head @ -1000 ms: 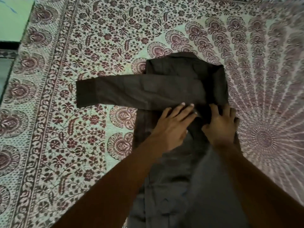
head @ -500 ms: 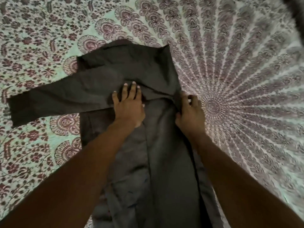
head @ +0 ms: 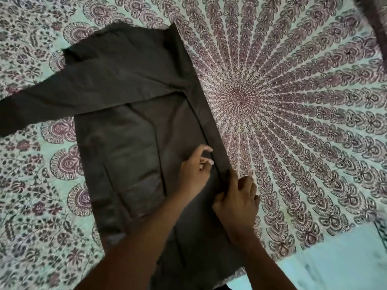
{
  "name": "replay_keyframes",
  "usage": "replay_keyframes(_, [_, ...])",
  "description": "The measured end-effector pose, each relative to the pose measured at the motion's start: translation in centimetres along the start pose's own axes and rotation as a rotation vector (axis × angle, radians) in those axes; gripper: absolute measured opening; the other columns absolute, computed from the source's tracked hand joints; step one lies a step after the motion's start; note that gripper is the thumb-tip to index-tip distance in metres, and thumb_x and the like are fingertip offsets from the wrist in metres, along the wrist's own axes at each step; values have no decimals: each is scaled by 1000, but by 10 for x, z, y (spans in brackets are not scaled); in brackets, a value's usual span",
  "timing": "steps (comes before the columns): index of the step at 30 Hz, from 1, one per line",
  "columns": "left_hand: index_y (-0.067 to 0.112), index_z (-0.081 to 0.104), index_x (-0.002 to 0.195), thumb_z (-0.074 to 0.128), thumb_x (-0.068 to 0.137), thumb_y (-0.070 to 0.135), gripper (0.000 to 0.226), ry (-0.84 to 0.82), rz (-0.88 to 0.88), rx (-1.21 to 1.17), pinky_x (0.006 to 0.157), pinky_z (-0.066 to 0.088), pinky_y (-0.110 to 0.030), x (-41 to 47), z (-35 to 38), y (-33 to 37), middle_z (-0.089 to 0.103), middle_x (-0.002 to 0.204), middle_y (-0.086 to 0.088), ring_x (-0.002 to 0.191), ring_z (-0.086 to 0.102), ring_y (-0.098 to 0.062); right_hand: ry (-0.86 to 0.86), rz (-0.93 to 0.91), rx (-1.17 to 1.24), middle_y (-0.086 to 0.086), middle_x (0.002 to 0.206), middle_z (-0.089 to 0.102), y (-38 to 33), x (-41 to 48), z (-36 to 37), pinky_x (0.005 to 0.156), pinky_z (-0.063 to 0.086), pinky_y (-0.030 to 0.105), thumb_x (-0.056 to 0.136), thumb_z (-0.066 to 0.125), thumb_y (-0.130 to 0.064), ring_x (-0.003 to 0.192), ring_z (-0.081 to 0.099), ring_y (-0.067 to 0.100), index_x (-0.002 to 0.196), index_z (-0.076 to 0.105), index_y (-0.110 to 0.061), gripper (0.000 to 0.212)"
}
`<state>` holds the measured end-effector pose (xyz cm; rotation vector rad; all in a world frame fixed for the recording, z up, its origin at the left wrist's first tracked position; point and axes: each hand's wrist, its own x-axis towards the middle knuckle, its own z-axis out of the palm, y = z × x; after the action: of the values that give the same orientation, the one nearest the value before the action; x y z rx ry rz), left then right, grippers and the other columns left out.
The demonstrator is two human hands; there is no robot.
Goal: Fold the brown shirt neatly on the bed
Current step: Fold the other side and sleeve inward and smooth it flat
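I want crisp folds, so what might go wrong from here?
The left hand and right hand both pinch the right-side fold of the brown shirt; an uneven pull may skew it. The sleeve juts left onto the bedspread, so that tug could drag it crooked.

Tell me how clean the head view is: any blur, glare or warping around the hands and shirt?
Head view: dim, flat light, no glare; the brown shirt reads nearly black, folds faint; the left hand and right hand look slightly soft; the wide lens bends the bedspread pattern toward the edges; top right corner blurred.
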<state>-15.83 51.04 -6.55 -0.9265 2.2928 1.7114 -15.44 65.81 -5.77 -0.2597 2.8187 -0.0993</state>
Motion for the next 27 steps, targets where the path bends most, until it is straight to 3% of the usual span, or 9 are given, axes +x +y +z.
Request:
replay_keyframes(3, [23, 64, 96, 61, 95, 8, 15, 32, -93, 1, 81, 51, -25, -27, 26, 8, 74, 89, 3, 83, 70, -12, -58, -23, 44, 13, 118, 49, 20, -21, -1, 82, 49, 48, 68, 67, -39, 105, 52, 37, 142, 47, -22, 78])
replay_keyframes(7, [19, 58, 84, 70, 90, 13, 15, 76, -225, 71, 71, 41, -26, -56, 54, 14, 65, 75, 5, 80, 64, -17, -81, 48, 249, 13, 122, 58, 53, -39, -6, 78, 51, 41, 94, 50, -58, 106, 59, 35, 137, 51, -23, 56])
replay_keyframes(11, [18, 48, 82, 81, 82, 18, 32, 129, -303, 74, 62, 33, -25, -84, 74, 11, 57, 70, 5, 74, 58, -17, -132, 105, 552, 14, 98, 73, 91, -36, -8, 69, 37, 29, 103, 57, -28, 92, 69, 34, 110, 67, -12, 19])
replay_keyframes(14, [23, 45, 75, 81, 80, 10, 39, 159, -331, 112, 67, 46, -26, -100, 87, 4, 57, 68, 6, 78, 63, -22, -276, 48, 553, 7, 84, 72, 109, -35, -9, 58, 38, 18, 93, 71, -15, 85, 70, 28, 99, 73, -16, 7])
replay_keyframes(16, [22, 53, 76, 76, 81, 4, 30, 208, -327, 131, 76, 52, -30, -109, 95, -5, 58, 68, 8, 87, 68, -26, -323, 15, 530, 6, 82, 74, 117, -33, -7, 66, 48, 25, 86, 75, -10, 83, 71, 29, 90, 74, -17, 8])
replay_keyframes(18, [20, 67, 83, 70, 85, 0, 21, 238, -310, 122, 78, 51, -26, -119, 101, -13, 63, 71, 6, 91, 69, -26, -341, -27, 512, 6, 85, 76, 124, -33, -9, 70, 49, 29, 82, 78, -9, 84, 70, 28, 88, 74, -17, 11])
replay_keyframes(21, [14, 75, 94, 68, 88, 0, 17, 252, -268, 106, 89, 54, -28, -128, 107, -19, 74, 90, -5, 92, 69, -24, -357, -88, 521, -2, 79, 69, 130, -31, -12, 63, 42, 12, 78, 84, -10, 79, 68, 19, 88, 74, -17, 15])
replay_keyframes(23, [12, 74, 100, 71, 85, 0, 20, 231, -223, 139, 89, 50, -24, -133, 110, -19, 71, 100, -8, 85, 65, -21, -371, -100, 493, -7, 76, 65, 130, -30, -13, 57, 34, 3, 74, 89, -16, 71, 62, 11, 83, 71, -20, 21])
replay_keyframes(27, [11, 69, 112, 72, 81, -3, 35, 207, -139, 214, 95, 52, -36, -143, 114, -23, 58, 112, -6, 97, 62, -30, -408, -163, 423, -7, 76, 67, 131, -27, -8, 67, 45, 22, 67, 94, -25, 73, 64, 14, 74, 63, -27, 32])
